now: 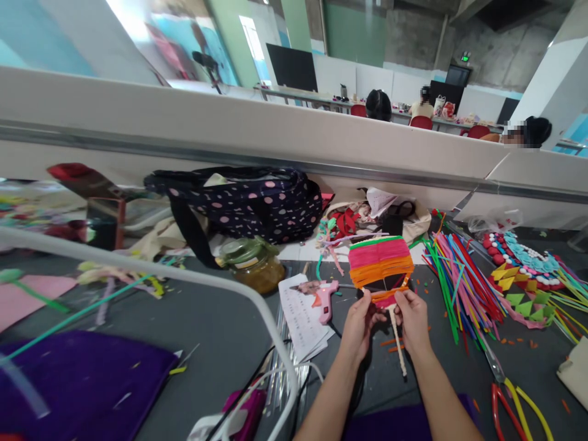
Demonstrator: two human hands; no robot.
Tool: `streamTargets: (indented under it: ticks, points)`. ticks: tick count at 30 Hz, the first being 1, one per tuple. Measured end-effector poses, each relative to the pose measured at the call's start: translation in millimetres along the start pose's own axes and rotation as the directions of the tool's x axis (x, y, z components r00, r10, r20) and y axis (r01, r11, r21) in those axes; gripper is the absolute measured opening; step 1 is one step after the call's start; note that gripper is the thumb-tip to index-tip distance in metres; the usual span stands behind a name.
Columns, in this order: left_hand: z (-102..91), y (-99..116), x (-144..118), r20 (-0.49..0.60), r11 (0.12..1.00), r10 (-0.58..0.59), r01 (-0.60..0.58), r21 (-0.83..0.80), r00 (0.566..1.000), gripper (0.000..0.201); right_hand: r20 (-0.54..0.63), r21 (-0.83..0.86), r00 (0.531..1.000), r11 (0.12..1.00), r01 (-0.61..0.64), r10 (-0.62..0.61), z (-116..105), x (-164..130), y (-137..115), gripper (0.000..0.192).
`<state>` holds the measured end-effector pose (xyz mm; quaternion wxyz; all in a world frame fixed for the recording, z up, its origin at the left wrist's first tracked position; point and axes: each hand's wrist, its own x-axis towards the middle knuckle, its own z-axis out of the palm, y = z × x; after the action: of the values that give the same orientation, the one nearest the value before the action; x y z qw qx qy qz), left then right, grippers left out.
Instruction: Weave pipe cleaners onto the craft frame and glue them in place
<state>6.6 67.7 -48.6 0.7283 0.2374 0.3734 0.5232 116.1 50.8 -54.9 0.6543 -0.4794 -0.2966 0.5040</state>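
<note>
On the left, a lidded glass jar [252,264] stands on the dark worktop [215,343], and right of it a pink glue gun [327,300] lies partly on written paper sheets [303,327], near the left hand [359,323]. That hand pinches the lower left edge of a paddle-shaped piece, whose banded panel [380,260] in green, pink and orange sits just beyond the fingertips, directly ahead and between the two hands. An orange band [388,296] spans the gap from one hand to the other; whether it is loose or fixed cannot be told. The pale handle [399,346] gives the piece its long axis: it runs from the panel back toward the wearer, slanting a little to the right, its free end between the forearms. The right hand [413,313] grips the lower right edge and is the nearer of the two to this handle, which passes just beside its fingers. Farther right lie a bundle of coloured stems [466,275] and red- and yellow-handled tools [511,398].
</note>
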Motion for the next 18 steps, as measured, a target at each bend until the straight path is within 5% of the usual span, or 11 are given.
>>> streamTargets:
  ticks: [18]
  points:
    - [1.6,-0.8,0.3,0.011,0.988,0.098,-0.099,0.120,0.995,0.034,0.007,0.027,1.000,0.999,-0.024,0.024,2.8,1.8,-5.4,0.030]
